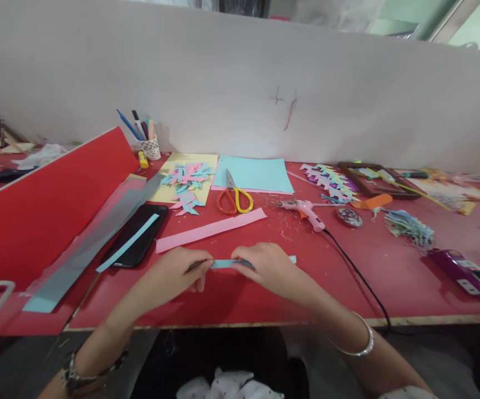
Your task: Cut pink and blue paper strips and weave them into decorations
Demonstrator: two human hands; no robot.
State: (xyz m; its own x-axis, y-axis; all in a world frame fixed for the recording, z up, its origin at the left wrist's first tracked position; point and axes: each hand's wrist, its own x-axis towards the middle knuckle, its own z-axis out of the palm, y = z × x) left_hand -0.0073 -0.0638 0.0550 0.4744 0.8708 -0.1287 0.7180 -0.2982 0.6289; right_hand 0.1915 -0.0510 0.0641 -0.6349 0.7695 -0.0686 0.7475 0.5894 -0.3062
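A narrow light-blue paper strip [223,264] is stretched between my two hands, just above the red table near its front edge. My left hand [188,269] pinches one end of it between thumb and fingers. On the other side, my right hand [260,263] is closed on the strip, whose far end pokes out past the knuckles. Beyond my hands lies a pink paper strip [210,231], flat and slightly slanted. A second light-blue strip [127,244] rests across a black phone [140,235] to the left.
Scissors [234,194] lie before blue sheets [256,173]. Cut paper pieces [188,180] are heaped on a yellow sheet. A pink glue gun [302,210] trails a black cord rightward. A red board [57,205] leans at left; a purple power strip [468,274] sits at right.
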